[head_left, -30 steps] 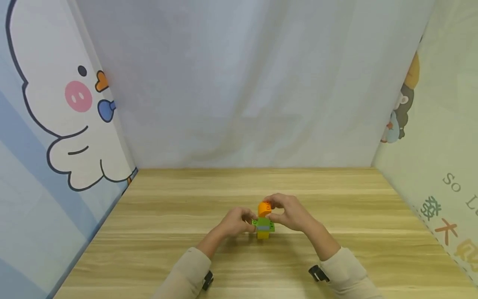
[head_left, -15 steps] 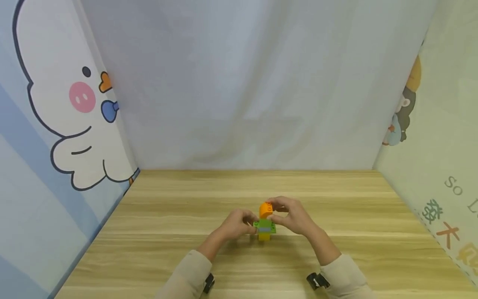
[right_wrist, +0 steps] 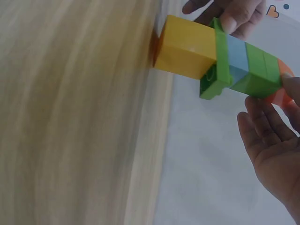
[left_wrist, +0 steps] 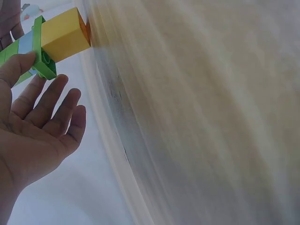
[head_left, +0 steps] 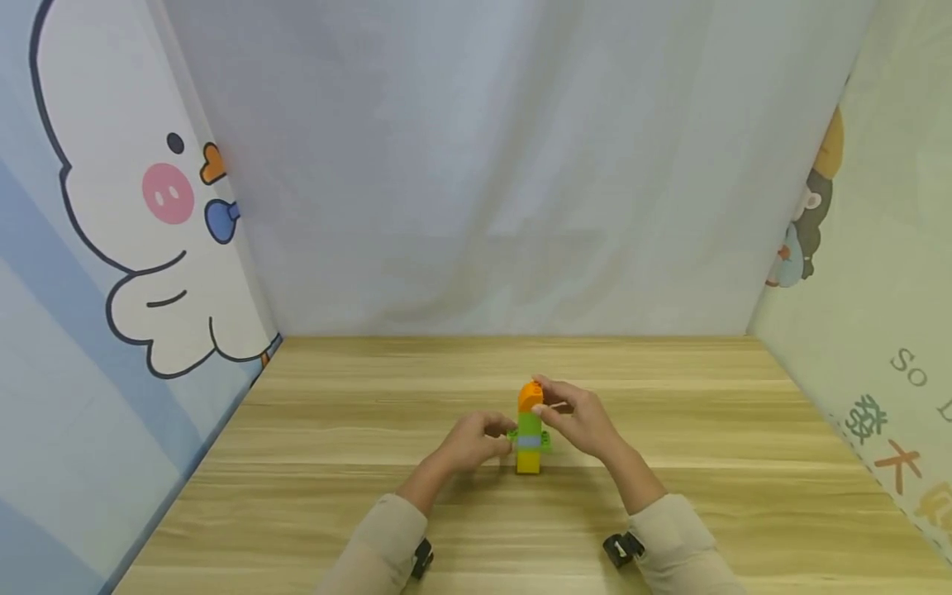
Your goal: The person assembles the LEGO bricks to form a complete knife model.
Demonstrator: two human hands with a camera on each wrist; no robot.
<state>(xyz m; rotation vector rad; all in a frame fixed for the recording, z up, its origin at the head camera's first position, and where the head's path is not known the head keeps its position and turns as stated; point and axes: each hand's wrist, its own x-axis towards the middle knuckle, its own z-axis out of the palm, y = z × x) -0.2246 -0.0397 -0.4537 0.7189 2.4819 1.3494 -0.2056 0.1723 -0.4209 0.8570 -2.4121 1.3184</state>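
A small tower of toy building bricks stands upright before me. Its yellow brick (head_left: 528, 462) is at the bottom, against the table, with a flat green plate (right_wrist: 222, 58) above it that juts out on both sides. Higher up come a light blue brick (right_wrist: 237, 56), green bricks (head_left: 530, 424) and a rounded orange brick (head_left: 530, 397) on top. My left hand (head_left: 474, 444) pinches the tower's left side at the green plate, thumb towards me. With thumb and fingers, my right hand (head_left: 582, 420) holds the orange brick from the right; its other fingers are spread in the right wrist view.
The wood-grained table (head_left: 357, 380) reaches back to a pale curtain (head_left: 476, 207). Printed cartoon panels stand to the left (head_left: 97, 330) and right (head_left: 855, 330). A black strap device (head_left: 623, 549) sits at my right cuff, another (head_left: 422, 559) at the left.
The tower has tipped from leaning to upright, so its top sits higher and more of the yellow brick shows. My right hand has risen slightly with the orange brick; the left has barely moved.
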